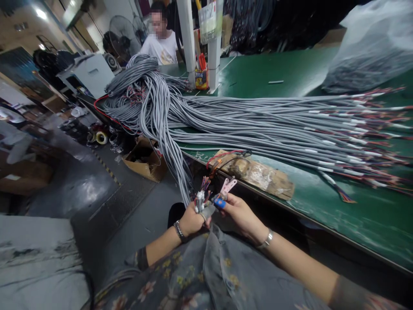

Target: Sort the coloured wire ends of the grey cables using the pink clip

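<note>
My left hand (192,222) is closed around a bundle of grey cables (177,165) in front of my lap. The cables' white-marked ends and thin coloured wires (205,184) stick up above the fist. Close beside it, my right hand (240,215) is closed on a small pink tool (227,185) with two spread arms; its exact kind is unclear. Blue tape wraps the right thumb, and grey wrapping covers the left thumb. The right thumb and fingertips come close to the wire ends; whether they touch cannot be made out.
Many grey cables (241,116) lie along the green table (361,224), their wire ends at right. A taped cardboard piece (263,176) lies at the near edge. A white post (187,43), a plastic bag (374,47) and a person (161,45) are beyond. A cardboard box (145,161) stands below.
</note>
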Demonstrator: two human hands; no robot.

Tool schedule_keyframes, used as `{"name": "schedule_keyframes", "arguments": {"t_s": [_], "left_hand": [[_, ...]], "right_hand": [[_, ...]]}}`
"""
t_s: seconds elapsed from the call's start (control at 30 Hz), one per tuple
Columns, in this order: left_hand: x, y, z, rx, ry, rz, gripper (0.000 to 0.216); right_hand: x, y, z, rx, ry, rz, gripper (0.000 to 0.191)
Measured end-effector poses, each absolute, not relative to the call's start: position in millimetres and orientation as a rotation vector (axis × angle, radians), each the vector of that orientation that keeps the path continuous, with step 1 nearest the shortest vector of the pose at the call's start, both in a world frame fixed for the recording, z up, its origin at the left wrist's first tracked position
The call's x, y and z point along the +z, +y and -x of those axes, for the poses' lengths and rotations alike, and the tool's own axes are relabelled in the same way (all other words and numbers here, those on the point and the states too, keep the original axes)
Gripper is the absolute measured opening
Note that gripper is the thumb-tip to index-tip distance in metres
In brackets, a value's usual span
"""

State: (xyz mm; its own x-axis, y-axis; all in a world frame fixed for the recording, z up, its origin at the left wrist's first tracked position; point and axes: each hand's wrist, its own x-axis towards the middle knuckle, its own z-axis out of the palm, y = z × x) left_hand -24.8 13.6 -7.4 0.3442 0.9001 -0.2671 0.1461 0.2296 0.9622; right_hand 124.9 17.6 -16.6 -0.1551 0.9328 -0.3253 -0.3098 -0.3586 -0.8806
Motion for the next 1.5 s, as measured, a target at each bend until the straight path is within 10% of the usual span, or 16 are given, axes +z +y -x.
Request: {"name": "schedule_keyframes", "arguments": {"t_s": [1.5], "left_hand": [[7.3,19.8,12.3,0.799,1.066,-0.746,0.041]], "right_hand": [[-23.7,27.7,-157.6,1.794,-0.657,0.930,0.042]]}}
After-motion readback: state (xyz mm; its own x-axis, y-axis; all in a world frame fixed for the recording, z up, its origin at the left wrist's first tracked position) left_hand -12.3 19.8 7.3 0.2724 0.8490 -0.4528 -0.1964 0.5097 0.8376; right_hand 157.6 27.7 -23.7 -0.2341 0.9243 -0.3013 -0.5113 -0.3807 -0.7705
